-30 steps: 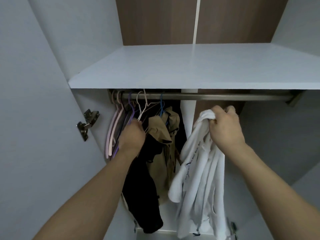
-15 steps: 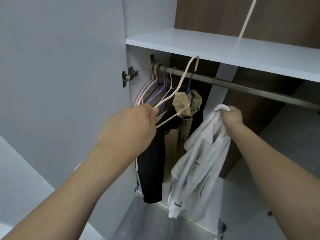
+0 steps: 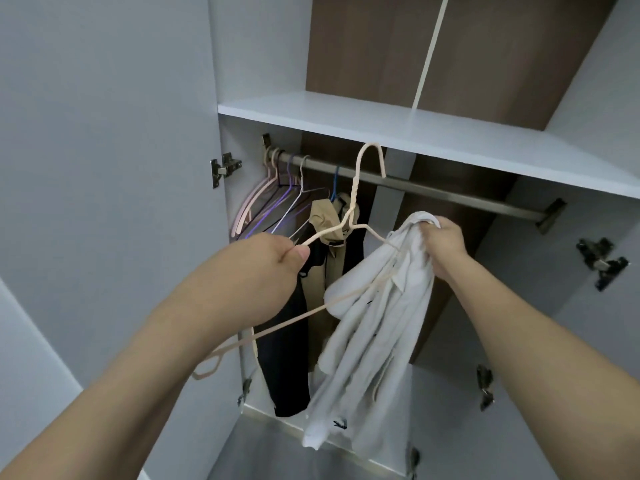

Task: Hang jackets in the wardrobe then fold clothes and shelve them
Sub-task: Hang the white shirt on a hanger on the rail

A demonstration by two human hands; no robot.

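Observation:
My left hand grips a thin beige hanger by one shoulder arm, off the metal rail, its hook pointing up. My right hand holds a white jacket bunched at the collar; the garment hangs down in front of the wardrobe opening. One end of the hanger touches the white fabric near its top. On the rail hang a tan jacket and a black garment, left of the white one.
Several bare hangers, pink, purple and white, crowd the rail's left end. A white shelf runs above the rail. The open left door stands close beside my left arm. Door hinges show on the right side panel.
My left hand has pulled the beige hanger off the rail and brought it toward the white jacket. The view has stepped back and tilted, and the right hand still holds the jacket.

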